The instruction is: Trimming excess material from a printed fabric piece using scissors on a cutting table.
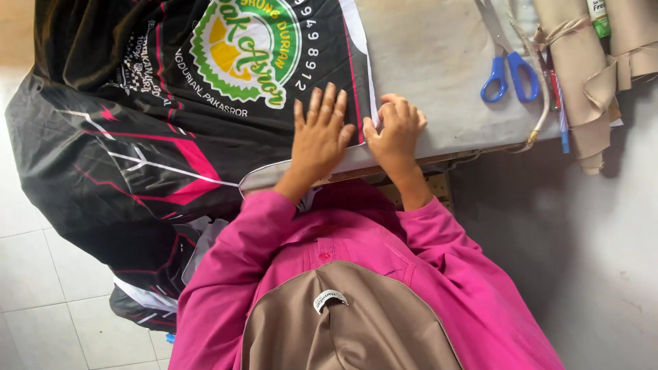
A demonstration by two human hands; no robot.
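Note:
A large black printed fabric (137,123) with pink and white lines and a round green-and-yellow emblem lies over the grey worktable (432,62) and hangs off its left side. My left hand (320,133) rests flat on the fabric near its white edge, fingers spread. My right hand (396,130) is curled beside it, pinching the white edge of the fabric against the table. Both sleeves are bright pink.
Blue-handled scissors (508,72) lie on the table to the right of my hands. Rolls of beige paper (582,75) and some pens (558,109) sit at the table's right end. White floor tiles (41,288) show at the lower left.

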